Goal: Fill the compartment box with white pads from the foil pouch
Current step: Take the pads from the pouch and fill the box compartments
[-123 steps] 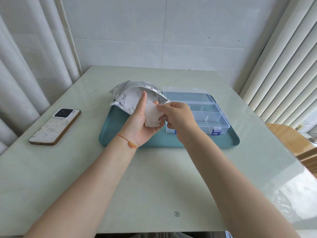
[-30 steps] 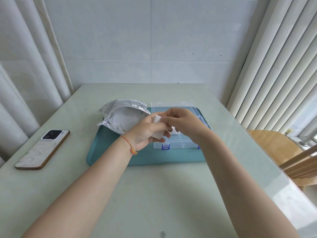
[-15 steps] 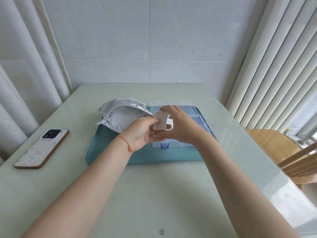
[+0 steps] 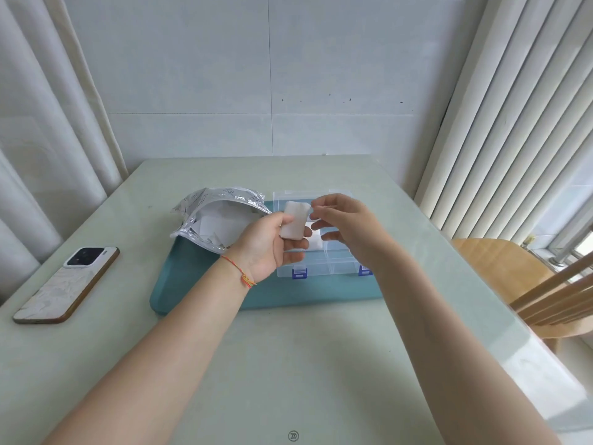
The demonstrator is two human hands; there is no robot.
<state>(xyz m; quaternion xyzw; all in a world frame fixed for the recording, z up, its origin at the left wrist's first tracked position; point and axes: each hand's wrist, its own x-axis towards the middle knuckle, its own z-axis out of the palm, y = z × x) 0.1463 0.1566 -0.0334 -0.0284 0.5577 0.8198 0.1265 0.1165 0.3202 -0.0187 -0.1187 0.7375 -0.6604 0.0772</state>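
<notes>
My left hand (image 4: 269, 245) grips a folded white pad (image 4: 294, 222) upright above the clear compartment box (image 4: 324, 264). My right hand (image 4: 348, 228) hovers just right of the pad with loosely bent fingers, holding nothing that I can see. Another white pad (image 4: 315, 241) lies in a compartment beneath the hands. The open silver foil pouch (image 4: 214, 216) lies to the left with several white pads showing in its mouth. Box and pouch both sit on a teal tray (image 4: 205, 293).
A phone (image 4: 69, 284) lies face down near the table's left edge. A wooden chair (image 4: 519, 277) stands off the right side. Curtains hang left and vertical blinds right; a tiled wall is behind the pale green table (image 4: 288, 364).
The pad has come up a little in my left hand and now stands more upright. My right hand has let go of it and drawn slightly to the right.
</notes>
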